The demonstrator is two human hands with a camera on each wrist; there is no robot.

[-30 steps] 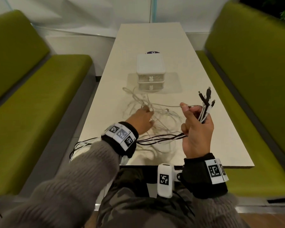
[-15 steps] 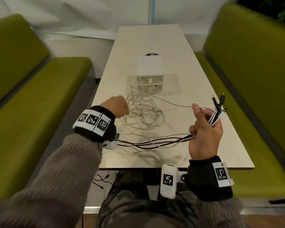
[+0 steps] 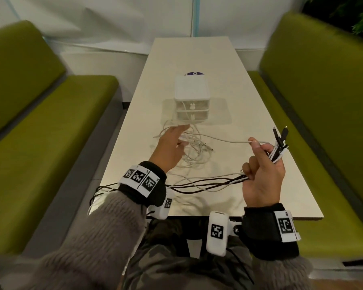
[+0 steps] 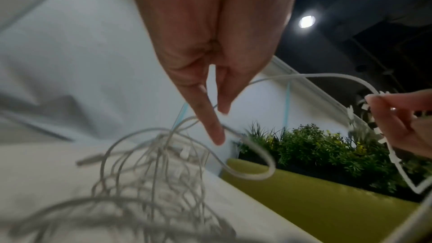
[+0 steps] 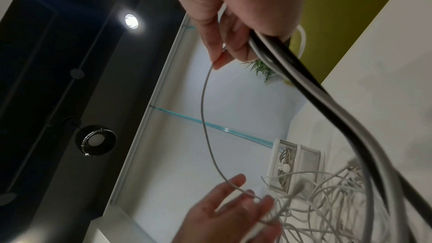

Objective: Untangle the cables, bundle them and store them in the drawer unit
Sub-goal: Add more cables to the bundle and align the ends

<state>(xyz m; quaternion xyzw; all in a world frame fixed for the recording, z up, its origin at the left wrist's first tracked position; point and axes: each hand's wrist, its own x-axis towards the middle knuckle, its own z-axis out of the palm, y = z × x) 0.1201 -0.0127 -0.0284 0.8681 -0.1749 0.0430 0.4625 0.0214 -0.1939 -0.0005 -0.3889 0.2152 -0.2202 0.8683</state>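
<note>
A bundle of black and white cables (image 3: 278, 152) is gripped in the right hand (image 3: 262, 174), raised above the near right part of the long cream table (image 3: 249, 101), with the plug ends (image 3: 280, 133) fanned out above the curled fingers and the loose lengths (image 3: 208, 182) trailed across the near edge toward the left wrist and over the table's near left corner. A single white cable (image 3: 228, 140) is pinched between the thumb and forefinger of the same hand (image 5: 233, 16) and is stretched leftward to a tangled heap of white cables (image 3: 195, 149) lying near the middle of the table. The left hand (image 3: 172, 149) is held over that heap with its fingers extended and relaxed; in the left wrist view the outstretched fingers (image 4: 210, 128) are seen among the loops of the heap (image 4: 151, 163), though it cannot be told whether any strand is actually gripped. A small white two-drawer unit (image 3: 192, 95) is set just beyond the heap along the table's centre line, both drawers shut, with coiled white cable visible through the translucent front of the upper drawer (image 5: 286, 162) in the right wrist view. A round purple object (image 3: 195, 73) is partly hidden behind the unit. Green upholstered benches (image 3: 50, 132) are placed along both long sides of the table.
</note>
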